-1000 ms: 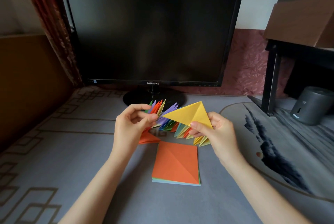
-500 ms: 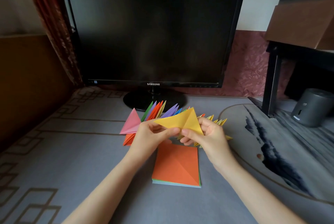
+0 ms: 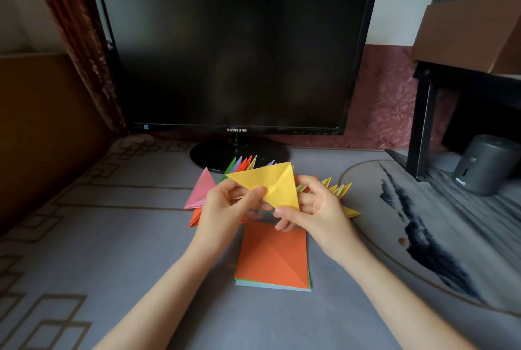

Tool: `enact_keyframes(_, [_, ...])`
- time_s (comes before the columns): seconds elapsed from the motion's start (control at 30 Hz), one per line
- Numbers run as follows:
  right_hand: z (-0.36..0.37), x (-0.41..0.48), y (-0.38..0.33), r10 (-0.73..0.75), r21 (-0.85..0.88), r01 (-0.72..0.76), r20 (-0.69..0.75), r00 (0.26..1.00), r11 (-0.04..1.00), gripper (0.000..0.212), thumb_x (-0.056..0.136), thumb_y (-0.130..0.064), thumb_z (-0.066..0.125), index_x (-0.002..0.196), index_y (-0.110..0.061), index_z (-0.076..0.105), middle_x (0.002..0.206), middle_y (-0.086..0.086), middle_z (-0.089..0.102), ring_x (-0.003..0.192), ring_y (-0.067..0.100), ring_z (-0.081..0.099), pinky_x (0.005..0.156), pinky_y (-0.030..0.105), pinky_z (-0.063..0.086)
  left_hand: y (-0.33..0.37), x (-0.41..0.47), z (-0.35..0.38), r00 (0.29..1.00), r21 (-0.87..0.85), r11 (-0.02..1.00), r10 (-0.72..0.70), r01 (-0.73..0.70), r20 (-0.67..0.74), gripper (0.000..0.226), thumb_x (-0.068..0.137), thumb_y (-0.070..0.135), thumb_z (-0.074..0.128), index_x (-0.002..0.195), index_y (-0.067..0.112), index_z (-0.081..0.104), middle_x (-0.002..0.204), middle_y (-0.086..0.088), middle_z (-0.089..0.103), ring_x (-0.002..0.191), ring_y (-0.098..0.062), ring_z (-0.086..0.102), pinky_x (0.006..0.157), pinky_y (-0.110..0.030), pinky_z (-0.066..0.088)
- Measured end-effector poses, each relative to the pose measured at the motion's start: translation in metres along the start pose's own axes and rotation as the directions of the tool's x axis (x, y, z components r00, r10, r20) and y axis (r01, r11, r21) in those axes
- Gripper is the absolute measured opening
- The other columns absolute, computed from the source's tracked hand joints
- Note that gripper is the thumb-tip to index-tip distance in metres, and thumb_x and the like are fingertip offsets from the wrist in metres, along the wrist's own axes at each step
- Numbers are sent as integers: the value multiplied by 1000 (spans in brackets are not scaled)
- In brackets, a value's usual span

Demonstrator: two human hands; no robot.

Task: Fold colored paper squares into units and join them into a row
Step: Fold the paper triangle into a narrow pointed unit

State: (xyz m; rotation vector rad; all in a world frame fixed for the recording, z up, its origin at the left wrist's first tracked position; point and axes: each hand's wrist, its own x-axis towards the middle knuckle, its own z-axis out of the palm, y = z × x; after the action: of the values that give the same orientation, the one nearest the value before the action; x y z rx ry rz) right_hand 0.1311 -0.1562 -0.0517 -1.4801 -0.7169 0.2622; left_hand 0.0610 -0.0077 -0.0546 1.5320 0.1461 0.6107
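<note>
A yellow folded paper triangle (image 3: 272,181) is held up above the table between both hands. My left hand (image 3: 225,208) pinches its lower left edge with thumb and fingers. My right hand (image 3: 315,208) grips its lower right corner. Behind the hands lies the row of joined coloured units (image 3: 242,165), with a pink triangle (image 3: 201,190) at its left end and yellow points (image 3: 339,189) at its right end; its middle is hidden by the hands. A stack of paper squares (image 3: 273,258), orange on top with a diagonal crease, lies on the table below the hands.
A black monitor (image 3: 231,50) on a round stand (image 3: 214,156) stands right behind the row. At the right are a black shelf leg (image 3: 421,129), a grey cylinder (image 3: 483,165) and brown boxes (image 3: 473,19). A grey patterned cloth (image 3: 98,236) covers the table.
My left hand let go of the row and took hold of the yellow triangle together with my right hand. The pink unit at the row's left end came into view.
</note>
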Motion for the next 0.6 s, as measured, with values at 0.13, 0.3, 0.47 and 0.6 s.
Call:
enact_keyframes(0.13, [-1,0,2,33,4,-33,18,999,999,50,76,7,70,120,-5,50,72,18,70,63,37,68,58,37,57,0,0,-1,999,-52,998,17,-19,-31,11,87,4,63,91,-4,56,71,-11,69,69,-25,72,63,-32,60])
enact_keyframes(0.3, [-1,0,3,75,63,-76,10,997,995,55,75,7,71,124,-4,48,68,18,69,63,38,69,58,37,58,1,-2,0,999,-53,998,39,-40,-5,9,84,3,66,90,3,59,67,-1,69,67,-18,71,62,-24,57])
enact_keyframes(0.47, [1,-1,2,93,72,-95,30,995,993,58,75,7,71,125,-6,46,69,19,67,67,39,69,61,40,58,-1,1,-3,996,29,998,53,-52,-65,19,73,5,77,82,1,60,69,-10,70,64,-21,70,62,-26,56])
enact_keyframes(0.6, [1,-3,0,78,61,-84,90,993,995,49,78,5,68,120,-14,49,76,25,67,70,37,70,65,40,59,1,1,-4,994,11,999,52,-51,-101,15,76,2,75,77,5,60,63,-2,68,63,-19,69,61,-24,57])
